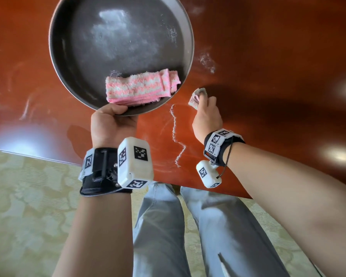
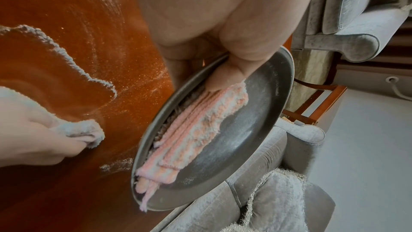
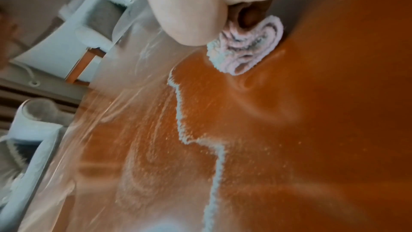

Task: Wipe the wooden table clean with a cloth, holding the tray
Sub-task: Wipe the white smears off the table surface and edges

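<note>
Both forearms reach forward, left hand point(image 1: 110, 121) thumb-up and clamped, right hand point(image 1: 207, 114) with fingers point(image 1: 205, 100) bunched.

Tray point(image 1: 72, 84) above table point(image 1: 278, 56), held at near rim by left hand point(image 1: 110, 122). Folded cloth point(image 1: 140, 86) in tray, near side. Right hand point(image 1: 207, 116) w/ 2nd cloth point(image 1: 196, 97) on table, right of tray. Powder line point(image 1: 175, 134) btwn hands.

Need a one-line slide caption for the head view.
Left hand holds tray; right hand wipes powder line with cloth.
</note>
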